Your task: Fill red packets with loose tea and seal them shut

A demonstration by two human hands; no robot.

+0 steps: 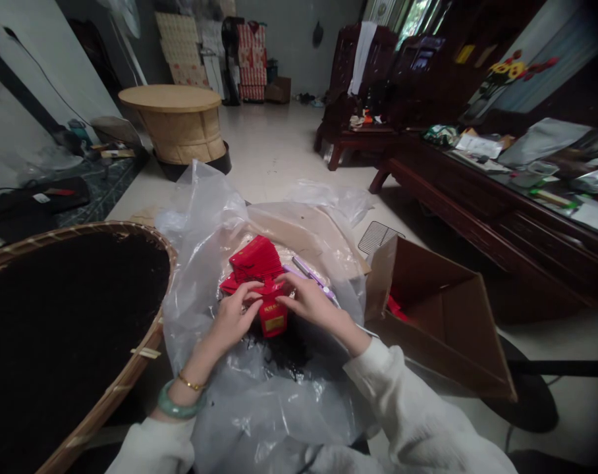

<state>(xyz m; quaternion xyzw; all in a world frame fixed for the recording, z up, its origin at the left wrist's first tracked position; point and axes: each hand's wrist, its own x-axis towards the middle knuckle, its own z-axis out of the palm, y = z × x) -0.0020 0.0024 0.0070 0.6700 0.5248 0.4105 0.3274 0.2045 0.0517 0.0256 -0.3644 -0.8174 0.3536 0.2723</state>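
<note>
A small red packet [273, 317] with gold print stands between my two hands over a clear plastic sheet. At its upper left edge, my left hand [236, 315] has thumb and fingers curled against it. My right hand [311, 301] pinches the upper right edge. Just beyond lies a fanned stack of red packets [256, 259]. A purple-and-grey tool [306, 270], its kind unclear, rests behind my right hand. Loose dark tea-like leaves [286, 352] are scattered on the plastic sheet [259, 401] below the packet.
On the left is a wide woven tray [168, 263] full of dark leaves. An open cardboard box [440, 329] with something red inside stands on the right. Farther off are a round bamboo-sided table [170, 99] and a long dark wooden table [477, 204] with clutter.
</note>
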